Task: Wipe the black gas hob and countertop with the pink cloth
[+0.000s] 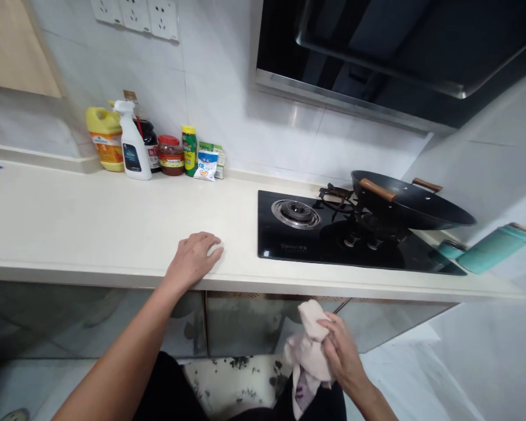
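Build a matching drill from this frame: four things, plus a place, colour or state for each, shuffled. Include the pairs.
Things
1. left hand
2. cloth
3. wok
4. spray bottle

Places, colours, states
A. dark, over the right part of the hob
B. white, standing beside a yellow jug
C. resting on the countertop, holding nothing
D. bunched up in the right hand, in front of the counter's edge

Pairs: 1-C, 2-D, 3-A, 4-B
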A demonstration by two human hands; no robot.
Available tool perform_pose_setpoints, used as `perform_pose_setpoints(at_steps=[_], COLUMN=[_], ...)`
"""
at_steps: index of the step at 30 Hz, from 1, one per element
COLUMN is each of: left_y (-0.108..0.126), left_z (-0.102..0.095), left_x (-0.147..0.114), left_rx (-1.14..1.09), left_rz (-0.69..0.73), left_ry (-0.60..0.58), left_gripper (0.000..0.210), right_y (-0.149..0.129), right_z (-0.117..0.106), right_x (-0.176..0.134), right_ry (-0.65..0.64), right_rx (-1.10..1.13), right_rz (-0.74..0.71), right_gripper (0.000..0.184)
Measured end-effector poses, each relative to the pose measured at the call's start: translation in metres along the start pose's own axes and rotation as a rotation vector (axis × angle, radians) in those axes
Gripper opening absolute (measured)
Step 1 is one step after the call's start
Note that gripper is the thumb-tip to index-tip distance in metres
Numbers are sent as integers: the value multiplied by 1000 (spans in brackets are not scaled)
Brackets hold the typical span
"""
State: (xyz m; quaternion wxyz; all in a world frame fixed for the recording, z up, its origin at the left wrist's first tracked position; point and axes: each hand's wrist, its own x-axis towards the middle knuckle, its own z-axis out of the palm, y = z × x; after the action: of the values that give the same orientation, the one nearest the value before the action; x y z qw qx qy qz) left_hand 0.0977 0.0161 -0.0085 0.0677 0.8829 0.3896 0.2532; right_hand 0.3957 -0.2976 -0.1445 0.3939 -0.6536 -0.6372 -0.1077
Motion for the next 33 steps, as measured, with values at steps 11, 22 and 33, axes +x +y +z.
perform_pose_setpoints(at_steps=[11,22,33], left_y=[1,1,12], left_z=[-1,-1,-32], left_x=[-1,-1,-27], left_rx=[4,-50,-365], left_rz=[3,-17,-47], left_ry=[21,25,330], left_gripper=[35,37,35], right_y=[27,-84,-194], right_z=[-28,100,166], right_x=[101,108,156], right_ry=[461,282,-43], right_rx=[-351,-351,-268], right_rz=[84,-136,-360], right_gripper=[36,47,39])
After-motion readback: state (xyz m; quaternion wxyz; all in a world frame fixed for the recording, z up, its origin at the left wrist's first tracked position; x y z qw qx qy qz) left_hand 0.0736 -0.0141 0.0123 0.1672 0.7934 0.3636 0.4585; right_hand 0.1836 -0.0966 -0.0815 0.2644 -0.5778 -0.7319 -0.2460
